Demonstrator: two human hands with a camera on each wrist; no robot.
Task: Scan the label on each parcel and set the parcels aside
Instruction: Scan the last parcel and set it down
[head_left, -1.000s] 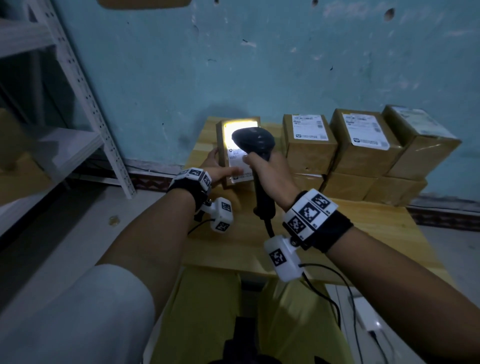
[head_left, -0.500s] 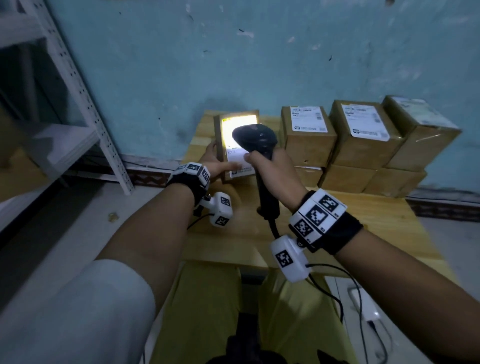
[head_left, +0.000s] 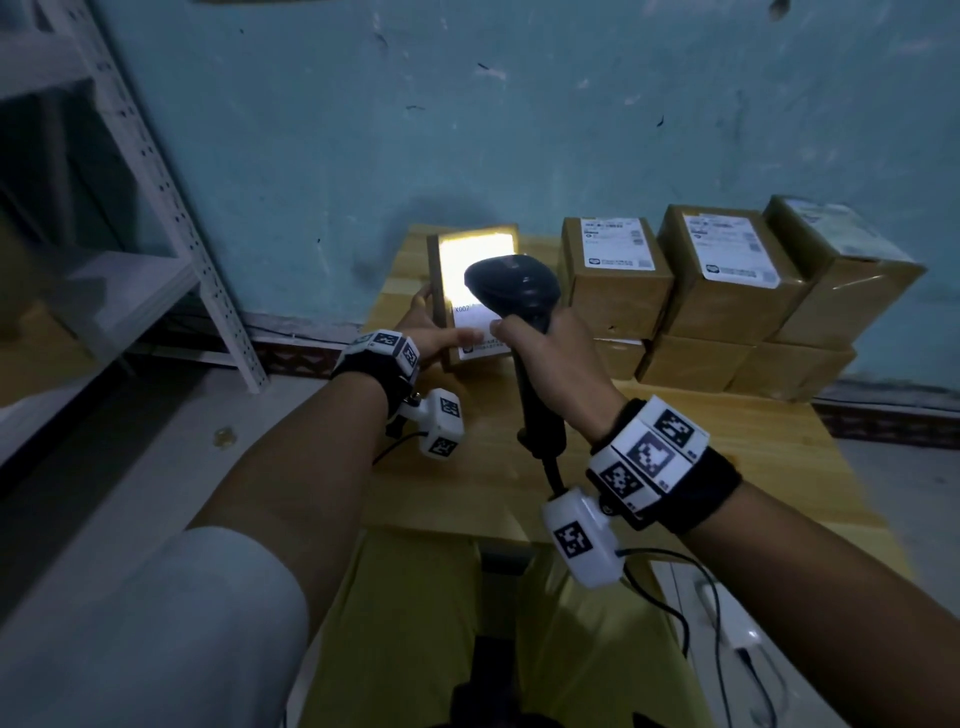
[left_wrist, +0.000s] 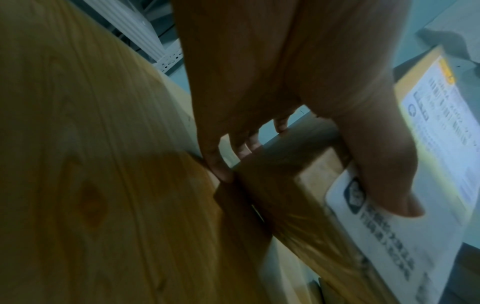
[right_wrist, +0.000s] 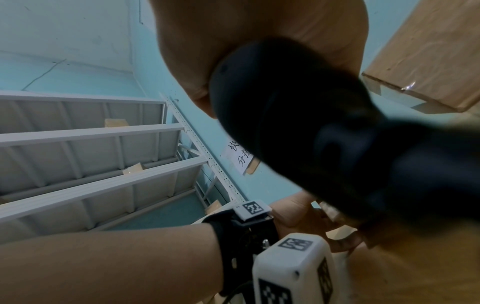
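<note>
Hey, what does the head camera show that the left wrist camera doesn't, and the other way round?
Only the head view shows the right hand gripping the black barcode scanner, its light glaring on the label, and the stacked parcels along the wall. Only the left wrist view shows the left hand's fingers curled behind the held parcel's back edge and the label's print up close. Both show the left hand holding the parcel on the wooden table, thumb on the label.

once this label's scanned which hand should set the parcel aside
Left, most likely. The left hand already grips the lit parcel, thumb on its label, fingers behind. The right hand is wrapped round the scanner handle, so it would have to put that down first.
</note>
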